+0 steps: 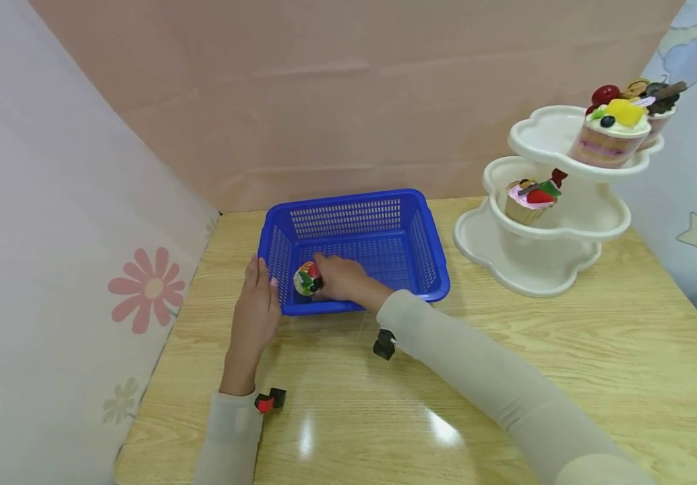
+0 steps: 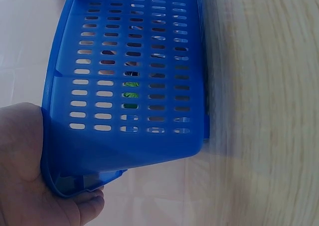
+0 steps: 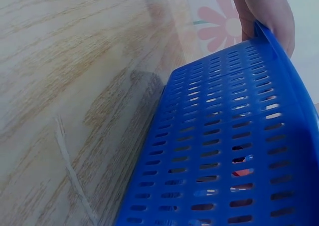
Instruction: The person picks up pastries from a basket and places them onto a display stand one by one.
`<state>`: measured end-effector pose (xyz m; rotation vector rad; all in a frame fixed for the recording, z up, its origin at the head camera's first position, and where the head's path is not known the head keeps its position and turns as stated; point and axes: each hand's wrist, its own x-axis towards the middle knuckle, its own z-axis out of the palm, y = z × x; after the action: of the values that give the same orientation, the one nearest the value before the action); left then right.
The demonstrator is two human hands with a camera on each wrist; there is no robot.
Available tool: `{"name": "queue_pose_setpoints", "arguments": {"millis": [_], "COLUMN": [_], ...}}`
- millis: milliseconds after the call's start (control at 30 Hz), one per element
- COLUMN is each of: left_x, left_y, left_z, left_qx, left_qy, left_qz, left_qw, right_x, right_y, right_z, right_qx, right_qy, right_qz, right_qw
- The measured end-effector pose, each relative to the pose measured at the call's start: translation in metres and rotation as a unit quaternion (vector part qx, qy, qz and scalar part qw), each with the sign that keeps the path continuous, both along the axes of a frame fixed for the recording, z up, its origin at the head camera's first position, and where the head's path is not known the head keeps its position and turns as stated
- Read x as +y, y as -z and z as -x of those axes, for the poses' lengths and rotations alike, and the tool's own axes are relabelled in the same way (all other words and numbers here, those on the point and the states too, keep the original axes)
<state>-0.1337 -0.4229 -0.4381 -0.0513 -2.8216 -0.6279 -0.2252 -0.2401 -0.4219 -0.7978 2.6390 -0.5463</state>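
Inside the blue plastic basket, near its front left corner, my right hand holds a small toy cupcake topped with green, red and dark pieces. Its fingertips are partly hidden behind the hand and the cupcake. My left hand grips the basket's left rim at the front corner, thumb on the inner side and fingers along the outside. In the left wrist view, fingertips of that hand show past the rim. Through the slots of the basket wall, bits of colour show in the right wrist view.
A white tiered stand is at the right of the wooden table. Its top tier bears cake cups, and a cupcake sits on the middle tier. A pink curtain hangs behind the basket.
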Motion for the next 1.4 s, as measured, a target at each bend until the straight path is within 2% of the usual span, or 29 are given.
{"name": "queue_pose_setpoints", "arguments": {"millis": [667, 900, 1200, 1400], "left_x": [0.000, 0.000, 0.001, -0.001], "left_y": [0.000, 0.000, 0.000, -0.001], "left_z": [-0.001, 0.000, 0.000, 0.001], "left_qx": [-0.003, -0.007, -0.006, -0.012], "left_qy": [-0.001, -0.001, -0.005, 0.000], "left_qz": [-0.008, -0.011, -0.008, -0.013], "left_qw": [1.0000, 0.9999, 0.9999, 0.9998], "right_x": [0.001, 0.009, 0.026, 0.036], "right_y": [-0.001, -0.004, -0.007, -0.013], "right_z": [0.000, 0.001, -0.004, -0.005], "right_qx": [0.041, 0.074, 0.106, 0.096], "right_qy": [-0.001, 0.013, 0.030, 0.047], "right_qz": [0.010, 0.004, 0.051, 0.068], "right_qw": [0.999, 0.997, 0.993, 0.992]}}
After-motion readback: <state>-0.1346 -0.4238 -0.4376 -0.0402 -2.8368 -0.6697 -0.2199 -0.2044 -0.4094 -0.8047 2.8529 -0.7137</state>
